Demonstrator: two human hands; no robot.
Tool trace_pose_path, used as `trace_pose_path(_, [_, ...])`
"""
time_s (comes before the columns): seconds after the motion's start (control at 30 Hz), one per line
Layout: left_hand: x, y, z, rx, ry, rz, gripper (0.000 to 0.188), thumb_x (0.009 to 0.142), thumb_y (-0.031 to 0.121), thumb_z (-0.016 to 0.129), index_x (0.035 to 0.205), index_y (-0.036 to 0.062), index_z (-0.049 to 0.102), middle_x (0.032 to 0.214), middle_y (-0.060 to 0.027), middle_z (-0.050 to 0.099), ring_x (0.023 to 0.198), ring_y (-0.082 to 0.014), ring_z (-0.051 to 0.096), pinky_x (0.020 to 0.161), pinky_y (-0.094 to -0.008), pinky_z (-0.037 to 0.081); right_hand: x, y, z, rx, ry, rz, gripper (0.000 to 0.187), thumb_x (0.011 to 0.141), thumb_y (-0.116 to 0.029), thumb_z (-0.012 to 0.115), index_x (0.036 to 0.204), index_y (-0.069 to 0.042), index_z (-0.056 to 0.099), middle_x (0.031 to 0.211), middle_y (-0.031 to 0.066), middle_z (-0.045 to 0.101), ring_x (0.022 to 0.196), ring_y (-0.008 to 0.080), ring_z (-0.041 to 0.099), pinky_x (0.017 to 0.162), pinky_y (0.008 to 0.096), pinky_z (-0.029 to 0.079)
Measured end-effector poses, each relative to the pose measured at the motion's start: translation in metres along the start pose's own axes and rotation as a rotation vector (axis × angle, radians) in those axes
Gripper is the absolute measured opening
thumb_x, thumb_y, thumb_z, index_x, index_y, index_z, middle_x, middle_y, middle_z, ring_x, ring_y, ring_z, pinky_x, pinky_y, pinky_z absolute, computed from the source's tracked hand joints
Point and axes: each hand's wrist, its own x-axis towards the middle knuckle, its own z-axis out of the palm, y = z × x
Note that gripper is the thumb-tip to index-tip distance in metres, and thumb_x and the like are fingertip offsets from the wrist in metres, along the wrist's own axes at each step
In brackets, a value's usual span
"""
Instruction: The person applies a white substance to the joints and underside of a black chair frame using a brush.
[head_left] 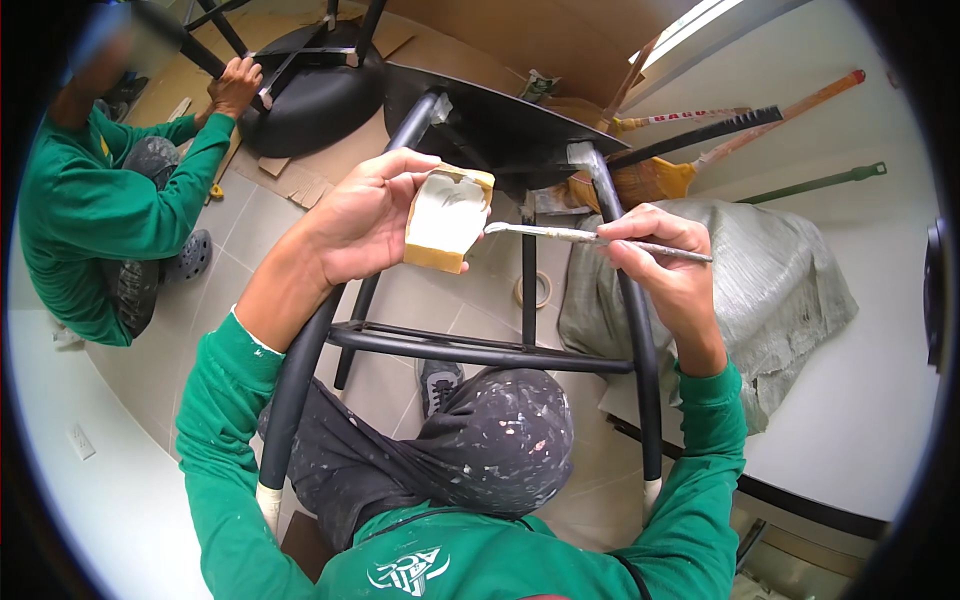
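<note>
My left hand [365, 215] is closed around a small yellowish container [433, 254] with white paint or paste [447, 212] inside. Pinched in the fingers of my right hand [665, 255] is a slim, paint-smeared artist's paintbrush [560, 234]. Its tip points left and sits just beside the container's right edge; I cannot tell whether they touch. Below both hands an overturned black stool [480, 345] has its legs toward me. Grey-white patches [580, 154] mark the joints where the legs meet its dark seat [475, 120].
At the left, a person in a green sleeve [170, 215] holds a leg of another overturned black stool [320, 95]. A grey woven sack [720, 290] lies at the right, below brooms [650, 182]. A tape roll [533, 289] rests on the tiled floor; cardboard [300, 185] lies farther back.
</note>
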Motion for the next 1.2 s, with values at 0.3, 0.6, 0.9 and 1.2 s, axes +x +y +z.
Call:
trace_pose_path(0.3, [-0.003,-0.001,0.005,0.063,0.023,0.065,0.06,0.104,0.039,0.046,0.147,-0.0025,0.053,0.134,-0.0226,0.066,0.115,-0.0364,0.069,0.096,-0.0576,0.057,-0.024,0.076,-0.1,0.643,0.483,0.107,0.029,0.1,-0.016,0.06,0.119,0.005,0.068,0.097,0.0078,0.069,0.088,0.0133,0.063,0.078,0.0261,0.049])
trace_pose_path(0.6, [-0.004,-0.003,0.013,0.174,0.089,0.117,0.063,0.105,0.04,0.045,0.152,-0.0024,0.048,0.133,-0.0214,0.065,0.113,-0.0327,0.069,0.091,-0.0536,0.062,-0.038,0.205,-0.11,0.31,0.713,0.412,0.027,0.1,-0.023,0.064,0.113,-0.002,0.075,0.095,0.0057,0.074,0.084,0.0118,0.068,0.075,0.0249,0.052])
trace_pose_path(0.9, [-0.004,-0.006,0.012,0.185,0.083,0.132,0.062,0.108,0.039,0.043,0.155,-0.0008,0.045,0.134,-0.0211,0.065,0.113,-0.0325,0.07,0.09,-0.0537,0.062,0.012,0.309,-0.041,0.374,0.435,0.628,0.024,0.098,-0.021,0.068,0.106,-0.002,0.08,0.08,-0.0012,0.073,0.066,0.0064,0.061,0.056,0.0263,0.046])
trace_pose_path(1.2, [-0.004,-0.004,0.005,0.173,0.023,0.124,0.064,0.107,0.039,0.043,0.157,-0.0005,0.041,0.138,-0.0231,0.062,0.118,-0.0345,0.068,0.093,-0.0562,0.062,0.014,0.351,-0.016,0.143,0.326,0.337,0.035,0.104,-0.036,0.065,0.117,-0.005,0.075,0.111,0.0098,0.079,0.092,0.0139,0.073,0.077,0.0284,0.052])
